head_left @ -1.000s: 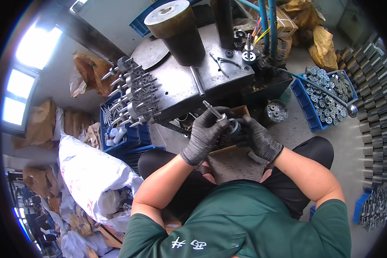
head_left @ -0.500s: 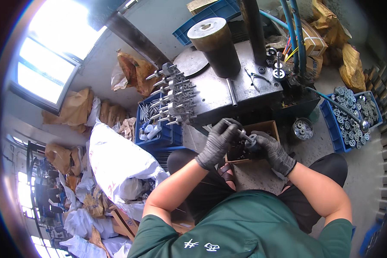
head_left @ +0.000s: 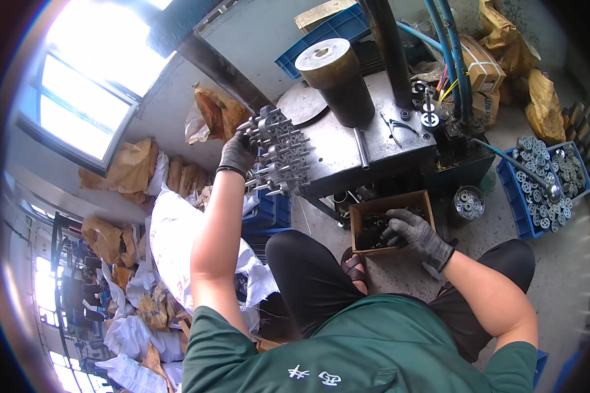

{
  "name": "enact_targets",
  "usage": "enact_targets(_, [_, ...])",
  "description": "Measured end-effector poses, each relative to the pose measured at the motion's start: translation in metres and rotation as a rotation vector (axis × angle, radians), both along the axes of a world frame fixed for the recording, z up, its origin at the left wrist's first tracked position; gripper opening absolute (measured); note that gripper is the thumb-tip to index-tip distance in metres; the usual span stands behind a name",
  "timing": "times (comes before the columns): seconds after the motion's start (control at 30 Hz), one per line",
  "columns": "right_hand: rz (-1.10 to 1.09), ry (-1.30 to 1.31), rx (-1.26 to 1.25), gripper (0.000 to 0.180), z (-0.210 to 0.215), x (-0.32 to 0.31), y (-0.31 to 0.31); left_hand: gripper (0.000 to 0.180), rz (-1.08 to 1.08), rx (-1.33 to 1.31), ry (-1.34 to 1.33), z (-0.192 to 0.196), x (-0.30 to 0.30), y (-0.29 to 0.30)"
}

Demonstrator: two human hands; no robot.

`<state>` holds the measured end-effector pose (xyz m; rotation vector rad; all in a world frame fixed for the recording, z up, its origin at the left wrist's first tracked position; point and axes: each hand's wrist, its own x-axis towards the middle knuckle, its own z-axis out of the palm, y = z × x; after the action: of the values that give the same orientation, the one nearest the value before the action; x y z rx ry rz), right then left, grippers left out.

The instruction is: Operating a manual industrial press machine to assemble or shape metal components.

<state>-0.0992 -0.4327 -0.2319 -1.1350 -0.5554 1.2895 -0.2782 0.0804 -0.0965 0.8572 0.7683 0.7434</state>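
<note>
The gloved left hand (head_left: 237, 154) reaches far left, fingers curled against a stack of metal bolts (head_left: 276, 159) on the machine table (head_left: 367, 154). The gloved right hand (head_left: 414, 236) dips loosely curled fingers into a near cardboard box (head_left: 392, 203) of small dark parts; whether it grips one cannot be told.

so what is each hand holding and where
Left gloved hand touches the stacked metal bolt assemblies; right gloved hand reaches into the brown cardboard box. Grip cannot be told.
</note>
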Motion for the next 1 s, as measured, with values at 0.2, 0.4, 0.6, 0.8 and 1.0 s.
enact_targets(0.2, [-0.041, 0.006, -0.029, 0.039, -0.010, 0.010, 0.001, 0.024, 0.106, -0.021, 0.001, 0.000, 0.006, -0.030])
enact_targets(0.4, [0.001, -0.083, -0.078, 0.040, -0.003, 0.008, -0.006, 0.022, 0.289, 0.212, 0.121, 0.008, -0.054, -0.090])
enact_targets(0.6, [0.044, -0.176, -0.133, 0.047, 0.002, 0.002, -0.017, 0.017, 0.442, 0.695, 0.340, -0.086, -0.145, -0.154])
enact_targets(0.8, [0.058, -0.155, -0.237, 0.052, 0.007, -0.003, -0.032, 0.017, 0.499, 0.378, 0.480, -0.278, -0.240, -0.157])
enact_targets(1.0, [0.044, -0.060, -0.228, 0.050, 0.010, -0.007, -0.037, 0.027, 0.306, 0.457, 1.193, -0.401, -0.332, -0.160])
